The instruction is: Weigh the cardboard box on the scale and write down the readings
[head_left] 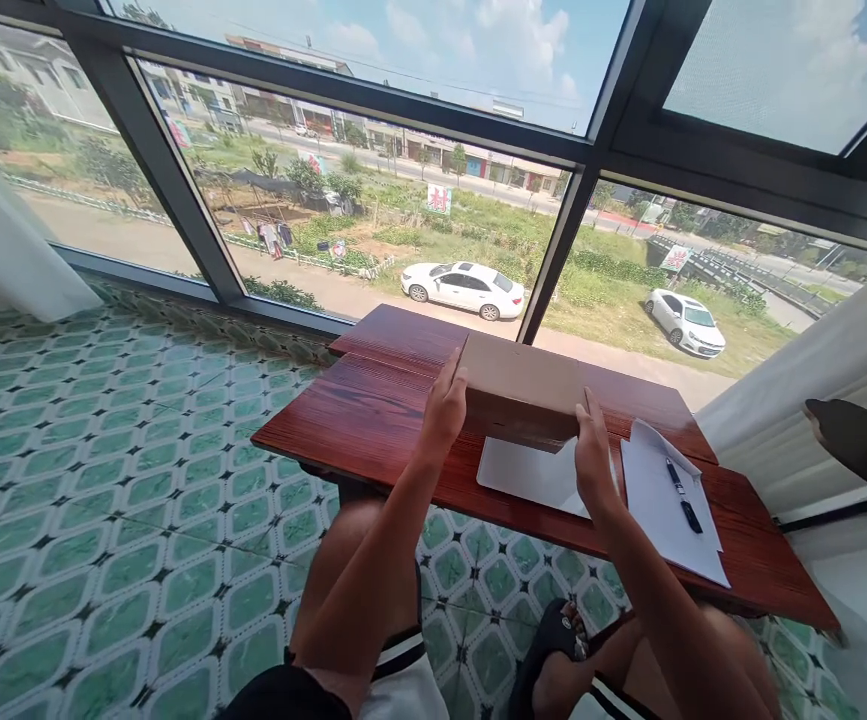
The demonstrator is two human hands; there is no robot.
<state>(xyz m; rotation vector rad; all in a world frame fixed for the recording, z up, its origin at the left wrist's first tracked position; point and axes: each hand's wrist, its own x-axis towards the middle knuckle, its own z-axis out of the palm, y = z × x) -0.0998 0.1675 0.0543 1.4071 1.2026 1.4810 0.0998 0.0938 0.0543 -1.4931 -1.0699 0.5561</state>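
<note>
The brown box (521, 385) is over the tabletop (358, 415), with the left hand (446, 405) pressed on its left end and the right hand (592, 445) pressed on its right end. So holding the box is done, but letting go of it is not. The box looks shut, so any opening seems left to do. A flat silver thing (521, 477) peeks out under the box's near side; I can't tell if they touch. Right of the box lie white papers (650, 500) with a pen (677, 483) on top.
</note>
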